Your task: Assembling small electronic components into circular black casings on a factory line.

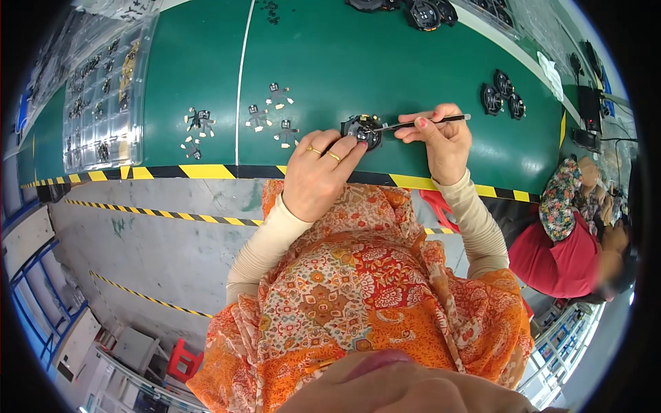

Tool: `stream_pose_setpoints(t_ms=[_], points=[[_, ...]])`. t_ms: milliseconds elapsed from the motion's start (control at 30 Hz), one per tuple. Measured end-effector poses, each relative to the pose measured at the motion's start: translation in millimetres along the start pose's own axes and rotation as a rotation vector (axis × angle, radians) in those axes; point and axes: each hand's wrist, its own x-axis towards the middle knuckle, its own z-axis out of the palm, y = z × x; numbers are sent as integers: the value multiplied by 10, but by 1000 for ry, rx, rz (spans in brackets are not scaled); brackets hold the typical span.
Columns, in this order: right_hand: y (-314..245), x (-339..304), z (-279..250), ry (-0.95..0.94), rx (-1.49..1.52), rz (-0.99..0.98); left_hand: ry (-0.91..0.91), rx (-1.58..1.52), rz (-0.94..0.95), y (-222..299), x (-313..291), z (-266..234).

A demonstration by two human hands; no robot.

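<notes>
Near the front edge of the green table, a small round black housing (372,140) with electronic parts inside lies under my hands. My left hand (320,172), with rings on two fingers, presses and steadies it from the left, fingertips on its rim. In my right hand (444,141) a slim black tool with metal ends (403,125) is pinched between thumb and fingers. Its thin tip reaches into the housing from the right; what the tip touches is too small to make out. Left of my hands lie small black parts with pale connectors (257,118).
More such parts (200,121) lie further left, beside a clear compartment tray (103,110). Several round black housings sit at the right (503,93) and the far edge (425,12). Yellow-black tape (206,171) lines the front edge. Another person (561,255) sits at right.
</notes>
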Motion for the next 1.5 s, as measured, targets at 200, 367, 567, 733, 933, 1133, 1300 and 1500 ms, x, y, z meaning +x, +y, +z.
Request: stream_pose_setpoints(t_ms=[200,367,567,733,933,1133,1300,1500], points=[[-53,117,-38,-34,7,34,26,-17,-16,4,4,10],[-15,183,-67,-91,-2,71,35,-22,-28,5,4,8],[-48,195,-53,-92,-22,87,-1,-5,-22,-5,-12,11],[-55,202,-34,-72,-15,104,-20,16,-18,5,-12,-6],[-117,203,59,-55,-94,101,-51,67,8,17,-16,-58],[-348,122,171,-193,-840,-410,-73,85,14,43,-1,-61],[-145,-121,245,-401,-1297,-482,-58,29,37,5,35,-23],[-180,-27,-4,-228,-1380,-508,-55,0,42,-29,19,-38]])
